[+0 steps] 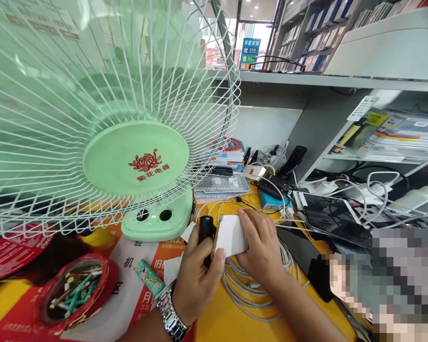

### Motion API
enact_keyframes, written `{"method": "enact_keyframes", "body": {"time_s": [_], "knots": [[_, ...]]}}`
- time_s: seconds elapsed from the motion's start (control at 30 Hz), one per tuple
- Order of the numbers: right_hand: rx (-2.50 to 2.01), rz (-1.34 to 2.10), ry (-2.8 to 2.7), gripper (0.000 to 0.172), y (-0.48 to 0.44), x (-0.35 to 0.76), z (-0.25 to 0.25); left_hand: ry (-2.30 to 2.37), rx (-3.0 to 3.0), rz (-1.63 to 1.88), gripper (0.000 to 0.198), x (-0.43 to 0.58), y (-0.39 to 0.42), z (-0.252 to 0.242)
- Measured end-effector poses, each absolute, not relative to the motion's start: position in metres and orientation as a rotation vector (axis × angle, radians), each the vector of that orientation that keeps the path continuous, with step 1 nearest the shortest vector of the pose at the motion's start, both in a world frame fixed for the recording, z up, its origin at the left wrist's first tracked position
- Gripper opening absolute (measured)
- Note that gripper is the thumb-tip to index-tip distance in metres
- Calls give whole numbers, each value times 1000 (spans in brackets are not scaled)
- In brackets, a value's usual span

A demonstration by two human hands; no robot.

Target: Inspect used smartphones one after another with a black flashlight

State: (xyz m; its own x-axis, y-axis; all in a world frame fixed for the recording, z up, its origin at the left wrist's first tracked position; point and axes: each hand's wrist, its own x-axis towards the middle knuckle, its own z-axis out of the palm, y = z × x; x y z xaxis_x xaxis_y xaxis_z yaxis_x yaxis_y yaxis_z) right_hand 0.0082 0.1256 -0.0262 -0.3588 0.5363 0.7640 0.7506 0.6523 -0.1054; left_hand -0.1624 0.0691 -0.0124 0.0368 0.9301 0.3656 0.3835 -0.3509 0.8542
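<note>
At the middle of the desk, my left hand (199, 275) is closed around a short black cylinder (206, 228), possibly a small flashlight. Its thumb presses the lower left corner of a white, gold-edged phone (231, 235). My right hand (258, 244) grips the phone's right side, fingers over its upper edge. A metal-banded watch (171, 311) is on my left wrist. Beneath the right hand and forearm lies a coil of white cable (242, 299). A small green printed packet (149, 278) rests left of my left hand.
A large green fan (135, 156) with a wire guard fills the upper left. A red ashtray (107, 275) full of cigarette butts sits at lower left. Black tablet-like devices (328, 213), tangled cables and chargers crowd the right. A shelf (328, 80) carries a white machine (392, 45).
</note>
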Motion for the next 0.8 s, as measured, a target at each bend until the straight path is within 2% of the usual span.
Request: {"method": "enact_keyframes", "body": {"time_s": [0.43,0.6,0.8], "knots": [[-990,-347,-2041,56,124,7,-24,1340,1734,1317,32,-161,68,-9],[-952,-360,-2030,55,124,6,-24,1265,1762,1261,21,-163,71,-6],[-889,-336,-2055,54,123,5,-24,1230,1793,1265,32,-163,73,-10]]}}
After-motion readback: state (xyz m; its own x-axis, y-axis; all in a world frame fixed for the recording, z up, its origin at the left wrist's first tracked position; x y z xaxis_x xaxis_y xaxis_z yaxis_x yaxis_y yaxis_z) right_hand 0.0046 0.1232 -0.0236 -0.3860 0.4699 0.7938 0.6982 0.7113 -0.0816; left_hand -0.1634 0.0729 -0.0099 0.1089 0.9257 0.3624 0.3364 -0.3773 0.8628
